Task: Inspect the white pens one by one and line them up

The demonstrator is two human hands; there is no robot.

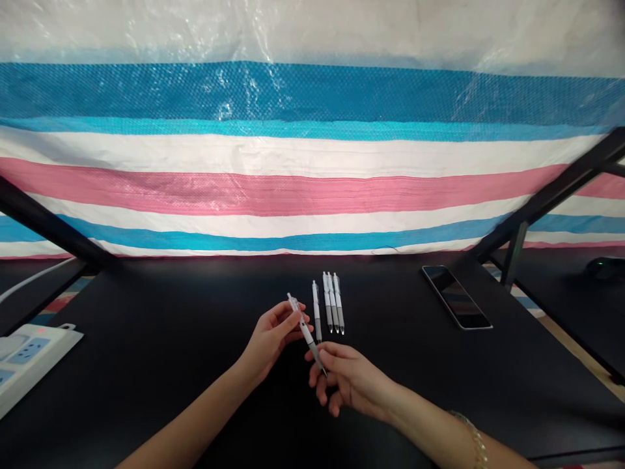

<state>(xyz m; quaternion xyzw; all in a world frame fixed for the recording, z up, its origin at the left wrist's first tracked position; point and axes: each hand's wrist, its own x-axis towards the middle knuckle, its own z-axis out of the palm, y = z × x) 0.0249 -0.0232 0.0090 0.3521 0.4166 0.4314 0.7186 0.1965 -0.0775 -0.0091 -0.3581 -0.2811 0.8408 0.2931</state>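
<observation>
Head view: one white pen [306, 332] is held just above the black table [146, 339], near its middle, between both hands.
Pen axis: the barrel is laid along an 11-to-5 o'clock line, with the clicker end turned to 11 o'clock and the tip end to 5 o'clock.
Left hand [273, 335]: thumb and forefinger are pinched shut on the upper half of the barrel, which is found at 3 o'clock from the palm.
Right hand [349, 381]: the fingertips are closed on the tip end, which is met at 10 o'clock from the palm; the other fingers are loosely curled beneath.
Nearer hand: both hands are on the pen, and the longer stretch of barrel is on the left hand's side.
Loose pen [316, 311]: it is laid on the table just beside the held one, at 1 o'clock, along a 12-to-6 line.
Row of three pens [333, 303]: these are set side by side just right of the loose pen, parallel to it.
Elsewhere: a phone [456, 296] is laid at 2 o'clock and a power strip [29, 355] at 9 o'clock.
</observation>
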